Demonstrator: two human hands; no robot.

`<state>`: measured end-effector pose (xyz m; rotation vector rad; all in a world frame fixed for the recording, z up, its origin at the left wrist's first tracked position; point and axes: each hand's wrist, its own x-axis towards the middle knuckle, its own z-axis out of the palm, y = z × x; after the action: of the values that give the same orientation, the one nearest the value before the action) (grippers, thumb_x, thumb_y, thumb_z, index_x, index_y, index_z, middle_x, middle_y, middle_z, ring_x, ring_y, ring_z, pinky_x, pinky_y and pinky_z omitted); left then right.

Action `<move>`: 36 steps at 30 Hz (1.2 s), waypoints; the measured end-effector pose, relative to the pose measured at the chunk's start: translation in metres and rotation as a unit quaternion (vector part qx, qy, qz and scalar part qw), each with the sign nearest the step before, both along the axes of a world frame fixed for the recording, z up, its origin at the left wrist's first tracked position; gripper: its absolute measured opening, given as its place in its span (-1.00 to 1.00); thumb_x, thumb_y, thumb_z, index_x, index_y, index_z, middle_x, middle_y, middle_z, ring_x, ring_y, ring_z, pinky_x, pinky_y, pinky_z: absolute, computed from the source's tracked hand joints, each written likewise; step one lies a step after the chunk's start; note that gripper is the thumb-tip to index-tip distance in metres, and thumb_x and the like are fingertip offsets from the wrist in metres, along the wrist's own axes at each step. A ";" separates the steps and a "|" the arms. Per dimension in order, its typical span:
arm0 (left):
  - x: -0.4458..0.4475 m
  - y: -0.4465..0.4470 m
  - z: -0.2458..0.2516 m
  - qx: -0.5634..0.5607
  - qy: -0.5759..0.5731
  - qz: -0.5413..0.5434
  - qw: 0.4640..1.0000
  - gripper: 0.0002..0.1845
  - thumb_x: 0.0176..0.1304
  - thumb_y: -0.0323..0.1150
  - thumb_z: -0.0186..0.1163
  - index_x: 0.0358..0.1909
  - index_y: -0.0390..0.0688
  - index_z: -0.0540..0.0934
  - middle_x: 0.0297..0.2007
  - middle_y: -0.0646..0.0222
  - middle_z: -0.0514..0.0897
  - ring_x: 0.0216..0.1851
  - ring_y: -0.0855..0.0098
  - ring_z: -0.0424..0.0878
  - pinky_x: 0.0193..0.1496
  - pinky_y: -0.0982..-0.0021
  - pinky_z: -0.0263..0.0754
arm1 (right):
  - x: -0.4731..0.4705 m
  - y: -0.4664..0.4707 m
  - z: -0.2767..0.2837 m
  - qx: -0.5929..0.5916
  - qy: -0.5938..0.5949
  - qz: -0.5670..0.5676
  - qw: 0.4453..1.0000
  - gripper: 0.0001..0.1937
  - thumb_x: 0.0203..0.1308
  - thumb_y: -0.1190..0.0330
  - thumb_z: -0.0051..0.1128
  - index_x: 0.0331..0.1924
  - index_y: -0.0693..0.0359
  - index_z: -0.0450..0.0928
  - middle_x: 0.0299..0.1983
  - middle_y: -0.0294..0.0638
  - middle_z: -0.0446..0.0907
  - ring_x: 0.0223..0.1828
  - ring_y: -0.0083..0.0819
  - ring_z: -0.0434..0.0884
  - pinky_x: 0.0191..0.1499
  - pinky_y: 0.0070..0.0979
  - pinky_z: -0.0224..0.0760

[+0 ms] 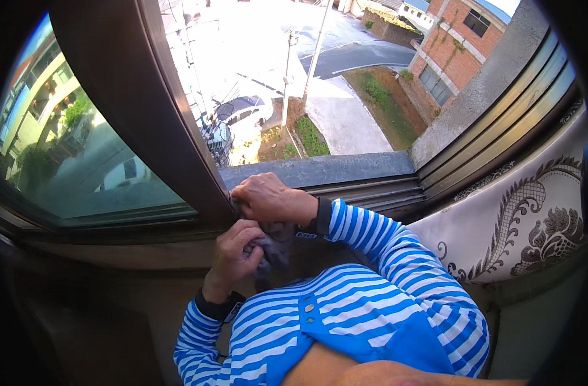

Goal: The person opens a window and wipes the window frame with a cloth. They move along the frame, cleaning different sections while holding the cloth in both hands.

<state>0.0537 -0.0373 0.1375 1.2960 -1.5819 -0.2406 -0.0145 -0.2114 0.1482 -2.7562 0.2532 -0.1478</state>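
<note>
A crumpled grey cloth (274, 248) hangs between my two hands at the bottom corner of a dark-framed sliding window sash (178, 111). My left hand (236, 251) is closed on the cloth just below the sash's lower corner. Higher up and to the right, my right hand (270, 198) grips another part of the cloth, its fingertips against the upright edge of the sash. The window track (371, 190) runs right from beneath my right wrist. Part of the cloth is hidden behind my fingers.
A concrete outer ledge (323, 169) lies beyond the track, and the window is open above it, with a road and parked car far below. Right of me, a patterned curtain (516, 231) hangs along the frame. Glass (115, 164) fills the sash on the left.
</note>
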 end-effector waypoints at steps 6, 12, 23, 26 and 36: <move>-0.002 0.007 -0.006 0.032 0.001 -0.010 0.999 -0.73 -0.06 -0.61 0.28 -0.24 -0.25 0.61 -0.20 0.18 0.64 -0.23 0.15 0.68 -0.19 0.28 0.61 | -0.024 -0.012 0.011 -0.021 0.043 -0.081 0.996 -0.70 0.04 0.30 0.06 -0.17 0.09 0.75 -0.43 0.02 0.70 -0.39 -0.01 0.70 -0.26 -0.14 0.58; -0.008 0.011 -0.015 0.021 0.012 -0.029 0.999 -0.73 -0.06 -0.60 0.29 -0.24 -0.24 0.61 -0.20 0.17 0.65 -0.21 0.13 0.68 -0.17 0.27 0.62 | -0.055 -0.026 0.025 -0.030 0.110 -0.117 0.987 -0.68 0.05 0.35 0.06 -0.10 0.11 0.71 -0.30 0.06 0.71 -0.25 0.01 0.71 -0.12 -0.14 0.57; -0.003 0.025 -0.014 0.018 0.040 0.013 0.999 -0.73 -0.08 -0.61 0.29 -0.24 -0.25 0.62 -0.19 0.13 0.65 -0.21 0.10 0.68 -0.13 0.27 0.61 | 0.030 -0.030 0.002 0.037 0.083 -0.065 0.994 -0.70 0.05 0.17 0.31 -0.22 0.20 0.76 -0.38 -0.02 0.71 -0.35 -0.13 0.70 -0.21 -0.38 0.58; -0.008 0.022 -0.015 0.031 0.047 0.003 0.998 -0.72 -0.08 -0.63 0.28 -0.25 -0.26 0.61 -0.20 0.14 0.64 -0.21 0.10 0.68 -0.14 0.27 0.61 | 0.026 -0.041 0.015 0.055 0.191 -0.098 0.975 -0.69 0.00 0.15 0.32 -0.29 0.22 0.75 -0.38 -0.06 0.71 -0.33 -0.20 0.70 -0.24 -0.40 0.56; -0.025 0.013 -0.014 0.019 0.051 -0.019 0.998 -0.72 -0.09 -0.63 0.28 -0.25 -0.27 0.61 -0.20 0.11 0.64 -0.22 0.11 0.68 -0.14 0.25 0.61 | 0.000 -0.009 0.015 -0.096 0.095 -0.108 0.985 -0.82 -0.04 0.41 0.25 -0.34 0.31 0.61 -0.37 0.07 0.68 -0.26 -0.02 0.72 -0.18 -0.18 0.59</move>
<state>0.0288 -0.0244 0.1231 1.2645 -1.5221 -0.3566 -0.0141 -0.2201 0.1631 -2.9302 0.6196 0.0390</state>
